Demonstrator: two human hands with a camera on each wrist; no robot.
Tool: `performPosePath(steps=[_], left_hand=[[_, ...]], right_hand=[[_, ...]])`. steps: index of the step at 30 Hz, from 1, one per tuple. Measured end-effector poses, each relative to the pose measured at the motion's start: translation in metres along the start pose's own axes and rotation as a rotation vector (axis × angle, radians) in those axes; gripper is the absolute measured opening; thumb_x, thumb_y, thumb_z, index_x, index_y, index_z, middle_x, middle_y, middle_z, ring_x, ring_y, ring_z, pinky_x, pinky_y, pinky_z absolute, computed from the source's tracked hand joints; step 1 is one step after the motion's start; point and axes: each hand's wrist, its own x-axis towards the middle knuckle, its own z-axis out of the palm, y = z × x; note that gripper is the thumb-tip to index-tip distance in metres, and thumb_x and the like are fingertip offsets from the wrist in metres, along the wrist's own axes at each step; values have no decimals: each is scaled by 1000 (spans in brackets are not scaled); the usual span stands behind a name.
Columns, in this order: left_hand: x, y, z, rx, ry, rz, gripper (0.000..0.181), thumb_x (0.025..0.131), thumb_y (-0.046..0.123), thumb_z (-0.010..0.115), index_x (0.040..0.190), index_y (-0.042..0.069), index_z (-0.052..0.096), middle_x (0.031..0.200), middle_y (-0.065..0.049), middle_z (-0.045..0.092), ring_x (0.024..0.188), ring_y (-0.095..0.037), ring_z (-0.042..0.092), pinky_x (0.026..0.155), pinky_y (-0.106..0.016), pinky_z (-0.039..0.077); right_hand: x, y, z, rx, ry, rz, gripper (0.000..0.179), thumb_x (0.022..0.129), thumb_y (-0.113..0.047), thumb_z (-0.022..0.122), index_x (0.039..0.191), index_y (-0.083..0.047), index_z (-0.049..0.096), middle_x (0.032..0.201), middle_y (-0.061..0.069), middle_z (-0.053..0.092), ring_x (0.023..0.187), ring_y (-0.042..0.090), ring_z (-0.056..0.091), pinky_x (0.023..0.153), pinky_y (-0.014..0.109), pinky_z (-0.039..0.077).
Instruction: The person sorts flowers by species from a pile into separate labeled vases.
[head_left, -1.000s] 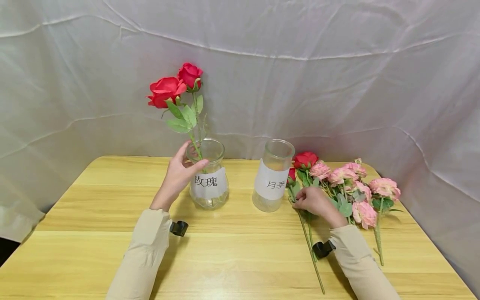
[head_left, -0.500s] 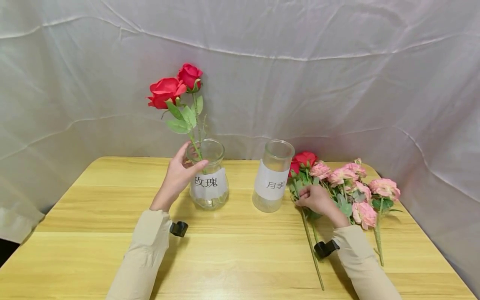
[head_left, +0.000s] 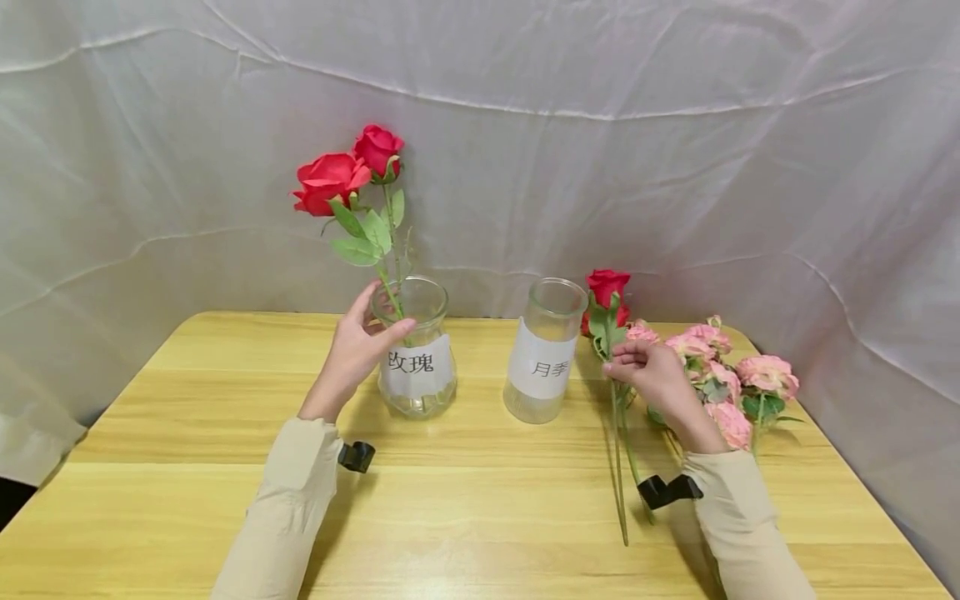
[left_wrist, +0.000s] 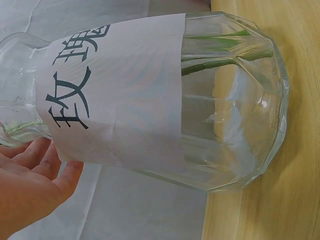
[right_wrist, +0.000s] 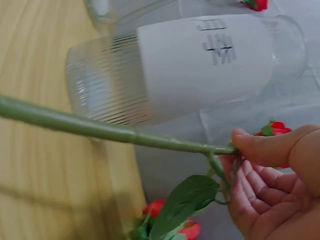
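My left hand (head_left: 356,350) holds the neck of a faceted glass vase (head_left: 420,407), thumb in front and fingers behind. Two red roses (head_left: 332,179) stand in that vase; their green stem ends show through the glass in the left wrist view. On the right, my right hand (head_left: 660,379) pinches the stem (right_wrist: 90,126) of another red rose (head_left: 607,286) between thumb and fingers, its bloom raised and its stem slanting down toward me. Partly hidden behind it is a further red rose (head_left: 621,315) at the table's back edge.
A ribbed cylindrical glass vase (head_left: 532,408) with a white paper label stands between the hands, left of the held rose. Several pink flowers (head_left: 767,375) lie at the right, partly behind the right forearm. Grey cloth (head_left: 480,183) hangs behind the wooden table (head_left: 450,517).
My right hand has lifted the red rose off the pile and moved slightly up and right; its bloom now stands higher. The left hand and its vase have stayed put.
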Motion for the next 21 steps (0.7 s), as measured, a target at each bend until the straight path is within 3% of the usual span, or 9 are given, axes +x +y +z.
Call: performPosePath(steps=[9,15,21], left_hand=[[0,-1,-1,9,-5,-22,87,89,25,70,155,10,16,148,-18,37,125,-36,46,101,-45,41],[0,1,-1,5,-4,-20,87,89,24,70,155,9,15,148,-19,37,124,-37,46,101,-45,42],[0,0,-1,4,-7,-18,87,89,24,69,155,9,16,147,-18,37,124,-36,47,100,-45,42]], right_hand=[[-11,-14,-10,79,173,-114,30,92,-9,66,115,9,59,100,17,61,81,2,56,66,14,48],[-18,-25,-14,100,282,-149,33,94,-14,65,119,6,59,101,6,60,86,1,56,69,11,47],[-21,-28,-15,114,388,-194,28,92,-9,67,115,6,63,92,-10,62,84,-1,57,68,11,48]])
